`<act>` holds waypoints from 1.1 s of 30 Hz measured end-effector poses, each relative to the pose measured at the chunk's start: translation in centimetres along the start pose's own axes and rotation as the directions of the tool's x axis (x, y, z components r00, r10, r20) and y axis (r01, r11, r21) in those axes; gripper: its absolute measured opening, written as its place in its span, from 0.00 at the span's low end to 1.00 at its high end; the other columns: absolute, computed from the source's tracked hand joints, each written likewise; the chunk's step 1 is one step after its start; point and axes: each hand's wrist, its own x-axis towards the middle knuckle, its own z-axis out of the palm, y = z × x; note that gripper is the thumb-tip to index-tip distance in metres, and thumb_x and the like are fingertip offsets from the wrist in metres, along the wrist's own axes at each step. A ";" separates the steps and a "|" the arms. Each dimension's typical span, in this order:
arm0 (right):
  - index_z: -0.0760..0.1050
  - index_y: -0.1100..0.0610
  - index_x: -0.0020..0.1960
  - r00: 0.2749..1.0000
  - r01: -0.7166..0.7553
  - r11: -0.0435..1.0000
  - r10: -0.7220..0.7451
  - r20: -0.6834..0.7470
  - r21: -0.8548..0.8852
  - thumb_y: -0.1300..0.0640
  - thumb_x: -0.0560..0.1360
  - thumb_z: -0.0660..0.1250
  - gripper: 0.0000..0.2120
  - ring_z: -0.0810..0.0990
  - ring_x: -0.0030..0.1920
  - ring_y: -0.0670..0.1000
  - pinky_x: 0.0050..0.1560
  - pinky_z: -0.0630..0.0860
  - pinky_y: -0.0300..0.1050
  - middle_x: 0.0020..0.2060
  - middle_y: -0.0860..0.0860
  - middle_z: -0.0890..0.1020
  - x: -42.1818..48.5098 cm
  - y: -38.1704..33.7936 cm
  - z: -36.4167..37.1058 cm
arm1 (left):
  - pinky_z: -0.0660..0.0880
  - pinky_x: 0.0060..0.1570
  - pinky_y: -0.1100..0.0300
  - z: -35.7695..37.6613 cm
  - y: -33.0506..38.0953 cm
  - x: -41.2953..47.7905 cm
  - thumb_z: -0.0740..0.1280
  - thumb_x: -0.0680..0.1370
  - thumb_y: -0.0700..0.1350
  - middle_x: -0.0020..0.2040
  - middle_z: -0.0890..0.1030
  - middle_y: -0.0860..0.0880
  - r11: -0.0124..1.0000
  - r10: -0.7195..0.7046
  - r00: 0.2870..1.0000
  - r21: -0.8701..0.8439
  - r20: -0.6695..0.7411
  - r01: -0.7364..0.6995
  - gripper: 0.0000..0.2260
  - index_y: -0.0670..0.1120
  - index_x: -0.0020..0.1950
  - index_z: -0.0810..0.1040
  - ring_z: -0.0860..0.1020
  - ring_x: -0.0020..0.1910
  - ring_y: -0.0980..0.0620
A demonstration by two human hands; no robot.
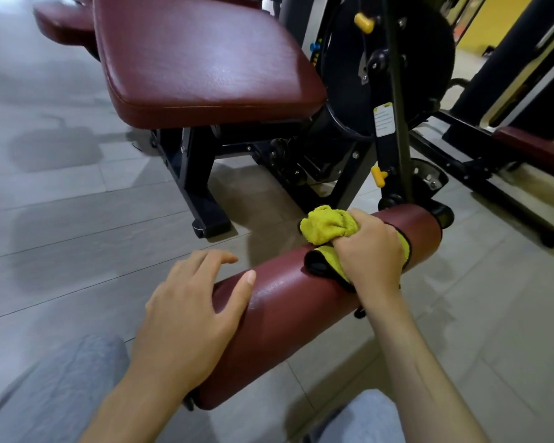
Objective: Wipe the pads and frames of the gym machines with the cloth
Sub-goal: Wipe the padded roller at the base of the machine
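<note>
A maroon roller pad (288, 302) lies across the lower middle of the view, fixed at its far right end to the black machine frame (394, 148). My right hand (370, 251) is closed around a bunched yellow cloth (328, 223) with a black edge and presses it onto the top of the roller. Resting flat on the roller's near left end is my left hand (189, 318), fingers spread, holding nothing. A wide maroon seat pad (199, 62) sits above and behind the roller.
Black frame legs (202, 199) stand on the grey tiled floor (61, 203). Yellow adjustment knobs (363, 23) stick out of the frame. Another maroon pad (538, 148) and black bars are at the right. My knees in grey trousers (61, 398) are at the bottom.
</note>
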 end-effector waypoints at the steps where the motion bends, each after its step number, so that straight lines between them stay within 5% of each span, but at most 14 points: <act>1: 0.75 0.56 0.40 0.999 -0.033 0.999 0.033 0.008 -0.025 0.47 0.76 0.65 0.13 0.72 0.34 0.59 0.34 0.65 0.50 0.29 0.52 0.74 1.3 1.0 0.1 | 0.69 0.51 0.55 0.0 0.1 0.0 0.51 0.77 0.72 0.59 0.72 0.67 0.999 0.008 1.000 0.031 0.019 -0.009 0.21 0.64 0.62 0.73 0.66 0.56 0.67; 8: 0.78 0.51 0.39 0.964 -0.262 0.965 0.263 0.032 -0.016 0.45 0.72 0.63 0.12 0.79 0.41 0.63 0.43 0.78 0.53 0.34 0.52 0.80 9.2 8.1 -0.5 | 0.69 0.51 0.55 -0.1 0.1 0.1 0.50 0.77 0.73 0.56 0.72 0.69 0.999 -0.041 0.999 0.014 0.003 0.041 0.22 0.65 0.61 0.73 0.68 0.56 0.67; 12: 0.78 0.51 0.37 0.957 -0.279 0.960 0.278 0.080 -0.006 0.44 0.70 0.63 0.12 0.79 0.41 0.61 0.44 0.76 0.51 0.34 0.50 0.81 10.8 9.3 -0.7 | 0.71 0.50 0.52 0.0 0.3 0.0 0.51 0.75 0.73 0.52 0.72 0.72 0.997 -0.074 0.997 -0.014 -0.017 0.073 0.22 0.64 0.58 0.75 0.72 0.55 0.62; 18: 0.78 0.54 0.39 0.991 -0.075 0.995 0.082 0.107 -0.060 0.42 0.71 0.62 0.16 0.75 0.38 0.60 0.40 0.71 0.50 0.32 0.52 0.79 5.9 6.3 -1.3 | 0.75 0.54 0.46 -0.1 0.4 0.0 0.51 0.75 0.74 0.54 0.74 0.69 0.994 -0.099 0.995 -0.050 -0.027 0.098 0.22 0.64 0.58 0.74 0.73 0.57 0.61; 21: 0.78 0.51 0.40 0.988 0.094 0.991 -0.104 0.115 0.092 0.38 0.70 0.61 0.17 0.77 0.37 0.55 0.37 0.70 0.50 0.31 0.48 0.78 2.0 3.4 -1.3 | 0.74 0.53 0.47 -0.1 0.4 0.0 0.51 0.75 0.74 0.54 0.74 0.69 0.994 -0.102 0.995 -0.047 -0.016 0.101 0.22 0.64 0.57 0.74 0.72 0.56 0.62; 25: 0.83 0.49 0.47 0.968 0.126 0.960 -0.174 0.182 0.249 0.43 0.72 0.65 0.13 0.81 0.38 0.53 0.40 0.77 0.54 0.34 0.48 0.83 2.4 4.3 -1.4 | 0.71 0.50 0.52 0.0 0.3 0.1 0.51 0.74 0.74 0.53 0.73 0.71 0.995 -0.094 0.995 -0.038 -0.013 0.094 0.21 0.65 0.55 0.74 0.70 0.54 0.64; 29: 0.82 0.46 0.46 0.981 -0.043 0.997 0.028 0.192 0.072 0.42 0.68 0.63 0.13 0.83 0.44 0.58 0.47 0.80 0.56 0.37 0.49 0.84 7.7 8.3 -1.5 | 0.69 0.49 0.54 0.0 0.1 0.3 0.53 0.75 0.73 0.53 0.73 0.71 0.995 -0.093 0.995 -0.032 -0.035 0.092 0.20 0.63 0.54 0.75 0.70 0.54 0.64; 33: 0.85 0.50 0.52 0.961 -0.244 0.962 0.222 0.166 0.124 0.50 0.71 0.68 0.12 0.83 0.49 0.57 0.51 0.80 0.53 0.42 0.51 0.86 10.1 10.1 -2.0 | 0.68 0.49 0.55 0.3 -0.1 0.2 0.55 0.76 0.69 0.53 0.74 0.72 0.989 -0.115 0.990 -0.104 -0.079 0.106 0.17 0.63 0.55 0.75 0.70 0.52 0.67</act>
